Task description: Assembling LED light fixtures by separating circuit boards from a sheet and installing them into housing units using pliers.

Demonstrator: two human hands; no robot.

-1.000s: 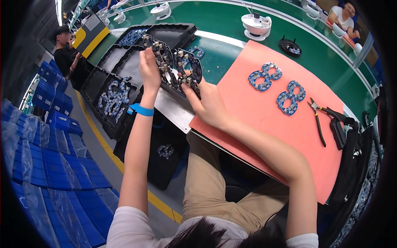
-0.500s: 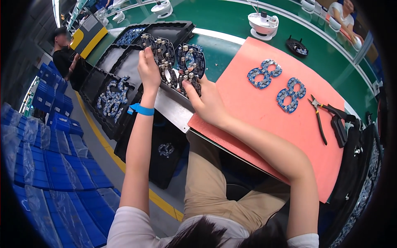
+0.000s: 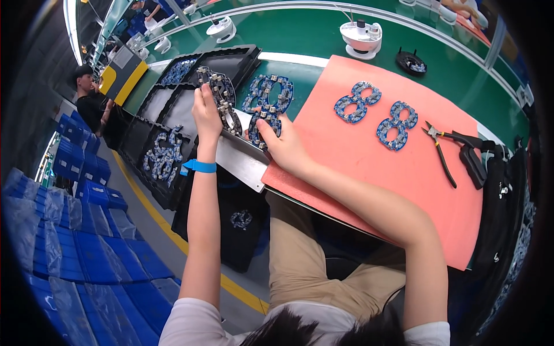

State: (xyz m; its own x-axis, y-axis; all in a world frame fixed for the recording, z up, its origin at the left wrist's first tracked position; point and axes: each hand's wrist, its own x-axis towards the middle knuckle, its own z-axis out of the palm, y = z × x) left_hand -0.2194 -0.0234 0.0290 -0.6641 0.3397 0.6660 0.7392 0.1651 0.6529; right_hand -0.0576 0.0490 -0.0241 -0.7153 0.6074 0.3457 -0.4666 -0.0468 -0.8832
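My left hand (image 3: 208, 117) is closed on a dark figure-eight circuit board (image 3: 224, 98), held steeply tilted so that its connectors and edge show. My right hand (image 3: 285, 145) grips another figure-eight circuit board (image 3: 281, 92) by its lower loop, thumb on top; its blue face is turned up toward me. The two boards are side by side, close together above a metal plate (image 3: 238, 162) at the bench edge. Whether they touch at the bottom I cannot tell. On the pink mat (image 3: 340, 167) lie two more blue boards, one board (image 3: 358, 102) left of the other board (image 3: 397, 126).
Cutting pliers (image 3: 440, 153) and a black-handled tool (image 3: 472, 164) lie at the mat's right. Black trays (image 3: 151, 109) with blue board pieces stand at left. White devices (image 3: 362, 39) and a black round part (image 3: 411, 61) sit beyond. Blue bins (image 3: 86, 248) line the floor; a person (image 3: 89, 104) stands far left.
The right-hand board has turned, now showing its blue face instead of its dark connector side. The left-hand board is tilted more upright. The view has shifted slightly.
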